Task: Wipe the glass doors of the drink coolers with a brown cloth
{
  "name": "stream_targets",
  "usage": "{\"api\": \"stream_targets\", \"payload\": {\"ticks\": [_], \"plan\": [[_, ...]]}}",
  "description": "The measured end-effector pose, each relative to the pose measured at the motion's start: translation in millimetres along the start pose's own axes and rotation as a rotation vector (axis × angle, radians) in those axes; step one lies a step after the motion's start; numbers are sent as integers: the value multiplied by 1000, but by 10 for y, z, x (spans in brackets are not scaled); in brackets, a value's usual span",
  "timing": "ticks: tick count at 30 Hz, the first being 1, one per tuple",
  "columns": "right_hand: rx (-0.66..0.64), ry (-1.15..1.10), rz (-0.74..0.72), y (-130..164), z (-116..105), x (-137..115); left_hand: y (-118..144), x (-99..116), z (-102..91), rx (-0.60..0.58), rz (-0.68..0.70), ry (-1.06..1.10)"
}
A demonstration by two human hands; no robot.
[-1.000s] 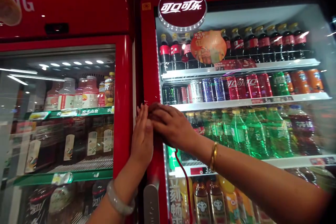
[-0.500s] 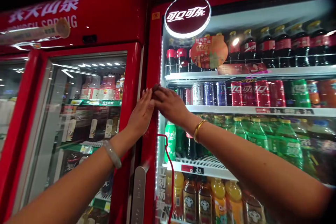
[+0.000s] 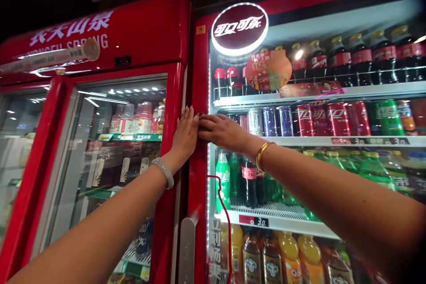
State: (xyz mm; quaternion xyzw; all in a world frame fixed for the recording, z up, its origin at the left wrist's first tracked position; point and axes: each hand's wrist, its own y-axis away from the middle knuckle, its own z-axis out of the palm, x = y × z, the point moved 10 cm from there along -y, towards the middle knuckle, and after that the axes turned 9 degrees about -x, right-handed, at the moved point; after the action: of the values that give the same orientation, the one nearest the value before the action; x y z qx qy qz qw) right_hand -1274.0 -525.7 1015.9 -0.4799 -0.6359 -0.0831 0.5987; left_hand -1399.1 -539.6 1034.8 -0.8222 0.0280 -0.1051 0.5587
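Note:
My left hand point(image 3: 185, 135) has its fingers stretched upward, resting at the right edge of the left fridge's red frame point(image 3: 171, 93). A pale bangle point(image 3: 163, 172) circles that wrist. My right hand point(image 3: 222, 132) reaches across the glass with its fingers stretched leftward over the red frame point(image 3: 200, 84) of the right drinks fridge. Its fingertips are next to my left thumb, partly in shadow. A gold bangle point(image 3: 262, 156) is on the right wrist. I see no object in either hand. A grey door handle point(image 3: 188, 248) stands below the hands.
Behind the right fridge's glass stand cola bottles point(image 3: 339, 55), cans point(image 3: 306, 120), green bottles point(image 3: 222, 182) and juice bottles point(image 3: 289, 253) on shelves. A lit round sign point(image 3: 239, 29) is at the top. The left fridge holds bottles point(image 3: 128, 117) behind glass.
The whole view has shifted, so fridges and hands appear slightly right and lower. My right fingers look flatter on the frame. Both hands remain side by side between the fridges.

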Motion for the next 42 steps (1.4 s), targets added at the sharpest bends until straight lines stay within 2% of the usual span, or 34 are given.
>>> {"api": "stream_targets", "payload": {"ticks": [3,5,9,11,13,15,17,19,22,23,25,28,29,30,33,35,37,39,41,42], "plan": [[70,-17,289,-155,-154,449,-197,47,-130,-14,55,-9],[107,13,350,-188,-160,469,-252,71,-180,-35,95,-16],[50,133,57,-321,39,93,-283,80,-227,-76,175,-24],[27,144,17,-426,66,153,-335,77,-269,-72,206,-13],[26,126,135,-581,-7,441,-431,76,-326,-53,221,6],[50,95,350,-706,-134,804,-551,82,-378,-36,219,28],[74,59,520,-758,-225,1029,-653,98,-419,-28,215,51],[47,52,506,-805,-211,990,-705,116,-449,-24,214,80],[-69,102,256,-820,-50,637,-684,123,-472,-14,209,123],[-85,115,216,-788,-16,564,-662,128,-462,-21,213,133],[-38,105,313,-695,-35,618,-614,136,-420,-47,227,143],[90,45,612,-510,-86,866,-562,112,-346,-77,233,142],[99,39,628,-494,-67,869,-551,97,-327,-81,234,144],[84,45,582,-518,-33,817,-541,86,-313,-83,239,147],[-36,106,264,-637,98,516,-546,83,-304,-71,274,152],[-85,137,168,-660,112,478,-600,98,-307,-61,290,144],[-57,136,261,-667,19,652,-689,110,-319,-50,284,135],[28,107,444,-627,-113,866,-769,119,-338,-38,273,134],[92,84,537,-566,-166,908,-806,119,-364,-18,268,133],[93,82,512,-556,-147,842,-804,119,-375,-8,274,127]]}}
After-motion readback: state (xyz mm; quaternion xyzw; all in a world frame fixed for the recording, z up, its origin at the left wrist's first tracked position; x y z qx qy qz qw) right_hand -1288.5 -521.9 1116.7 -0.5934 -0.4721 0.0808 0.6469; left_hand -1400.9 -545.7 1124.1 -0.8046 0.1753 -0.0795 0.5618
